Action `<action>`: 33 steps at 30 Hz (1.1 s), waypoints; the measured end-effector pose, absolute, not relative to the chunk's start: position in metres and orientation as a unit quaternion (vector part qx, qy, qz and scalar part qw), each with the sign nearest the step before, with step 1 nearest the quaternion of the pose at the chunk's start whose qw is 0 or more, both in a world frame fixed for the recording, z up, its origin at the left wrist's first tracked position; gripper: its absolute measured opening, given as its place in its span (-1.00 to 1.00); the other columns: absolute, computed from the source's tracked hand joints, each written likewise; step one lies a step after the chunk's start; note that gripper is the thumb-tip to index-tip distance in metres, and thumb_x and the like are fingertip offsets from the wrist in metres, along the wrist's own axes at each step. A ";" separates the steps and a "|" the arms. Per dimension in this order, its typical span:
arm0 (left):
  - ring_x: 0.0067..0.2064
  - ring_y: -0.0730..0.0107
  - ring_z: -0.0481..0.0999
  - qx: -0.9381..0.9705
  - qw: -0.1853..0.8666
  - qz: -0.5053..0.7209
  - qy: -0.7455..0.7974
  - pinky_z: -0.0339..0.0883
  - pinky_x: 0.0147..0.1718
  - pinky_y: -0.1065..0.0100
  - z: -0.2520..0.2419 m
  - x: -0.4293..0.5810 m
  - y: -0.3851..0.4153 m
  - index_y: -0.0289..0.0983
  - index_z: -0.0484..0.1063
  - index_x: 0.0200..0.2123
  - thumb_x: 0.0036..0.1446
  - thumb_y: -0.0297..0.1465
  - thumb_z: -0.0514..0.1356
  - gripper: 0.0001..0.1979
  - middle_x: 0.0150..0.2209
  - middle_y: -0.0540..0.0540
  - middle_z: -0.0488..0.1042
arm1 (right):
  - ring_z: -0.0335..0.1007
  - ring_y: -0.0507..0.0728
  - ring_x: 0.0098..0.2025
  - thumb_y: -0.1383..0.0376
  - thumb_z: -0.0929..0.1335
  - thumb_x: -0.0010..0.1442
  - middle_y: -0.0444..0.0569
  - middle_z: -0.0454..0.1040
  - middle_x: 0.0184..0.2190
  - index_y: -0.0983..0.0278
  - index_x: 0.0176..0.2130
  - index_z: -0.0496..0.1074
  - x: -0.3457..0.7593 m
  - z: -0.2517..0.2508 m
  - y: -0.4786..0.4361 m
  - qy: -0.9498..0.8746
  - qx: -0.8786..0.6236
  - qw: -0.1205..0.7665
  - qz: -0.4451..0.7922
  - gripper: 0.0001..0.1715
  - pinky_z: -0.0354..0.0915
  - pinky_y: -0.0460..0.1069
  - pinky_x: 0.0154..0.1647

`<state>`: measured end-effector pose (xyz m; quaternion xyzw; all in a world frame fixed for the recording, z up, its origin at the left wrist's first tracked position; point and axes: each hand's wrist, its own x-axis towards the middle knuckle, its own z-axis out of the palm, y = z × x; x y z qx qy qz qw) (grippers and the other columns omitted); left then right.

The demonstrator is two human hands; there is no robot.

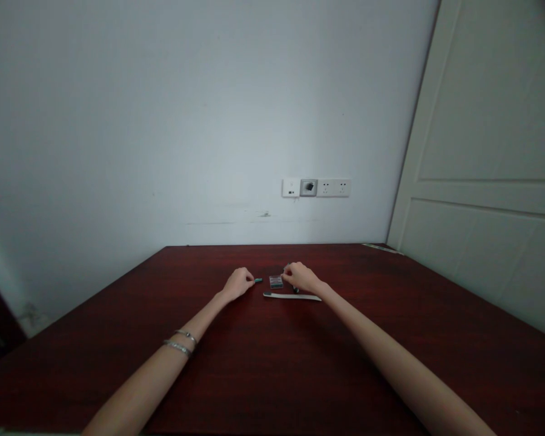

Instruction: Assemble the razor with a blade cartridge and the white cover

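Note:
My left hand [239, 284] is closed on a small teal stick-like item [258, 280] on the dark red table. To its right lies a small clear case [276, 281] with compartments. My right hand [301, 277] is at the right edge of this case, fingers pinched together; a small greyish piece shows by its fingertips, too small to make out. Nearer to me, a long pale strip [293, 296] with a dark left end lies across the table. A small dark object [295, 290] sits just under my right hand, partly hidden by it.
The reddish-brown table [254, 375] reaches back to a white wall with a row of sockets [326, 188]. A pale panelled door [490, 151] stands at the right. A flat thin strip [382, 249] lies at the table's back right edge.

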<state>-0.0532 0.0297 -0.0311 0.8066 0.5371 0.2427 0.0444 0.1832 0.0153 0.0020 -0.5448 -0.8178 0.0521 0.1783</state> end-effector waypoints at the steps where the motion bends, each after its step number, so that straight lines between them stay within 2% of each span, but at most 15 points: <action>1: -0.30 0.35 0.44 0.818 0.027 0.262 0.511 0.26 -0.26 0.41 -0.030 -0.053 0.028 -0.30 0.54 -0.42 -0.01 -0.41 0.15 -0.83 -0.36 -0.12 0.49 | 0.42 0.08 -0.34 0.19 0.27 0.10 0.01 0.52 -0.39 0.28 -0.35 0.51 0.182 0.001 0.017 -0.825 -0.526 0.194 0.065 -0.72 0.20 -0.12 -0.37; 9: -0.24 0.39 0.35 0.876 -0.059 0.312 0.362 0.25 -0.22 0.37 -0.014 -0.036 0.016 -0.32 0.46 -0.40 0.10 -0.44 0.10 -0.85 -0.32 -0.10 0.37 | 0.41 0.05 -0.33 0.32 0.31 0.06 -0.04 0.54 -0.37 0.31 -0.36 0.54 0.171 0.002 0.028 -0.839 -0.419 0.328 0.114 -0.80 0.23 -0.13 -0.30; 21: -0.17 0.35 0.32 0.897 -0.133 0.296 0.299 0.28 -0.17 0.32 -0.009 -0.024 0.005 -0.31 0.41 -0.32 0.14 -0.46 0.04 -0.85 -0.28 -0.12 0.35 | 0.40 0.05 -0.42 0.38 0.32 0.00 -0.02 0.54 -0.45 0.36 -0.40 0.56 0.165 0.004 0.039 -0.834 -0.433 0.299 0.165 -0.79 0.23 -0.14 -0.40; 29: -0.16 0.34 0.31 0.901 -0.141 0.286 0.295 0.28 -0.16 0.31 -0.007 -0.023 0.006 -0.32 0.39 -0.31 0.16 -0.45 0.02 -0.84 -0.27 -0.13 0.35 | 0.37 0.02 -0.42 0.39 0.29 0.04 -0.01 0.53 -0.44 0.41 -0.37 0.54 0.165 0.005 0.044 -0.855 -0.424 0.247 0.168 -0.77 0.23 -0.16 -0.40; 33: -0.12 0.32 0.32 0.900 -0.108 0.286 0.310 0.25 -0.10 0.26 -0.011 -0.022 0.012 -0.31 0.39 -0.24 0.16 -0.42 0.03 -0.83 -0.23 -0.14 0.38 | 0.38 0.02 -0.39 0.40 0.27 0.06 -0.01 0.53 -0.40 0.40 -0.33 0.52 0.165 0.003 0.048 -0.854 -0.436 0.232 0.161 -0.76 0.23 -0.16 -0.39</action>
